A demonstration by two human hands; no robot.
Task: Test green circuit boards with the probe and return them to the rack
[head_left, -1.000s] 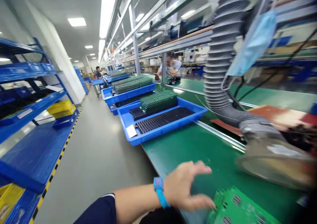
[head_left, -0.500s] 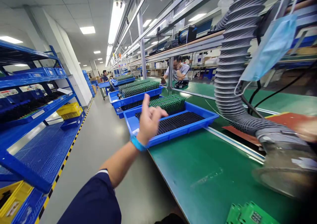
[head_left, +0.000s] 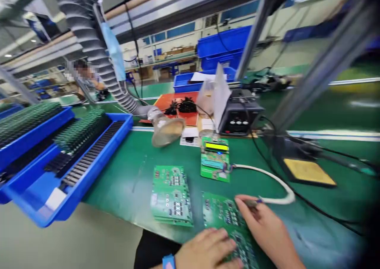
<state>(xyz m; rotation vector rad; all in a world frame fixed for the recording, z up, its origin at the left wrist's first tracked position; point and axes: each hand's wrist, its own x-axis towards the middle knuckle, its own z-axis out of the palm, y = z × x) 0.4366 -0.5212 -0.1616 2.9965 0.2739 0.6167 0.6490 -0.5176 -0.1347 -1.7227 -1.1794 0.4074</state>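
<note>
Held left hand (head_left: 208, 248) flat, fingers loosely spread, on the circuit board (head_left: 221, 213) at the workbench's (head_left: 127, 182) near edge. Pinched the white cable's (head_left: 274, 182) tip in right hand (head_left: 267, 229), over that board's far side. Read nothing on the boards, print too blurred. Made out only a lit yellow-green display (head_left: 216, 146) on the small board beyond. Found a stack of boards (head_left: 170, 193) just left, then bare mat up to the blue tray (head_left: 68, 205) at the left near edge.

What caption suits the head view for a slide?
Left hand rests on a circuit board; right hand holds the end of a white cable.
</note>
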